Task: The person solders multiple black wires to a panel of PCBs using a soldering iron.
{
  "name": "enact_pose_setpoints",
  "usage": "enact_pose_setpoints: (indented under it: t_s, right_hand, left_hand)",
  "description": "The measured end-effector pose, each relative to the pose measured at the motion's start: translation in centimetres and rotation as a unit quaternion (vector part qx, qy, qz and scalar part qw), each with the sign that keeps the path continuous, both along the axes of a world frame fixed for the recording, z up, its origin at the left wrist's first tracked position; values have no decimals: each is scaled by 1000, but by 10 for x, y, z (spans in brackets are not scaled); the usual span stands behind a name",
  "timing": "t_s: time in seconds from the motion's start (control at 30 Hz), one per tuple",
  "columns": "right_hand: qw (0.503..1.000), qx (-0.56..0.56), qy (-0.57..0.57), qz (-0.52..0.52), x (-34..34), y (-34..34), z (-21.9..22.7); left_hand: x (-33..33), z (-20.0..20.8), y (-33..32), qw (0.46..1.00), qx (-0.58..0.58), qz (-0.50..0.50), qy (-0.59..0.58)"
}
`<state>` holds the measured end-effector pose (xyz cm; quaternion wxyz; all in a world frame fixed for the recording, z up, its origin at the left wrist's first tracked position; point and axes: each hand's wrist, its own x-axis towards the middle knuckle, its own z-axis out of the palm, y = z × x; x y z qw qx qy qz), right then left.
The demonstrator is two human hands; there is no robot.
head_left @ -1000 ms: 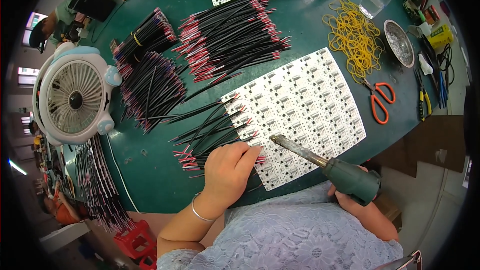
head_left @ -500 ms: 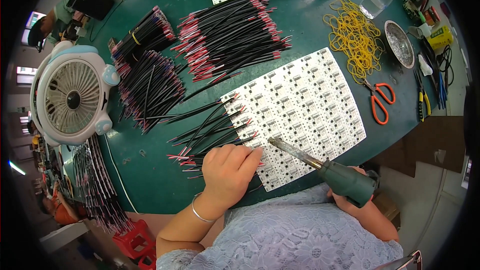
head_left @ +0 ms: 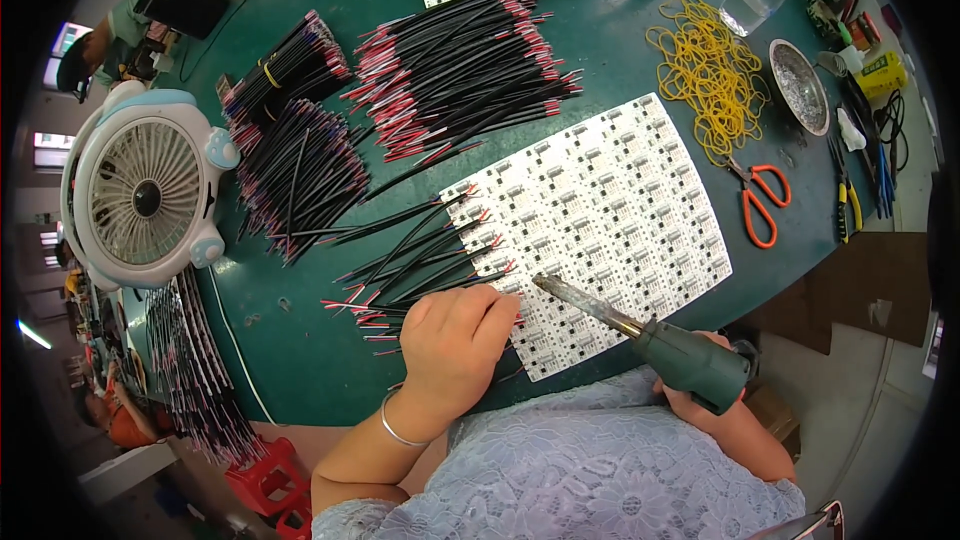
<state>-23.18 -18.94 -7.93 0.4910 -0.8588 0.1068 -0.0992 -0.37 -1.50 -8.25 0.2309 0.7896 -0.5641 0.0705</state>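
Head view: a green table [head_left: 300, 360] spans the middle, and a white sheet of circuit boards [head_left: 610, 230] lies flat and slanted on it, just in front of the person. A white-and-blue fan [head_left: 147, 198] stands at the left; a thick pile of black wires [head_left: 465, 65] lies beyond the sheet. More loose wires [head_left: 430, 265] reach over the sheet's left edge. A soldering iron [head_left: 665, 345] with a green handle slants over the boards, its tip near the red wire ends. Yellow bands [head_left: 705, 70] lie tangled to the right. The left hand [head_left: 455, 345] is over the wires at the sheet's near left, fingers curled inward; fingertips partly hidden, I cannot tell how far they open or whether they pinch a wire. The right hand [head_left: 684, 403], partly hidden, wraps the iron's handle. Smaller still: orange-handled scissors [head_left: 747, 177], a metal bowl [head_left: 771, 62], and a bracelet [head_left: 390, 427] on the left wrist.
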Motion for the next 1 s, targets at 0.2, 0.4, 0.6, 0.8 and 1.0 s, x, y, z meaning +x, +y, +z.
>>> enact_pose_setpoints:
  t_s: [0.2,0.4,0.6,0.8,1.0]
  right_hand:
    - [1000,-1,-7,-8,-2,0,-2]
    - [1000,-6,-9,-7,-5,-3,-6]
    - [1000,-13,-23,-12,-1,-3,-4]
    - [1000,3,-21,-23,1,-1,-4]
    - [1000,-20,-12,-13,-2,-2,-8]
  left_hand:
    - [3,6,-1,998,60,-21,11]
    - [16,6,7,993,83,-45,66]
    - [9,16,6,993,108,-40,-17]
    - [7,-4,5,999,32,-17,18]
    - [2,-1,8,997,69,-11,42]
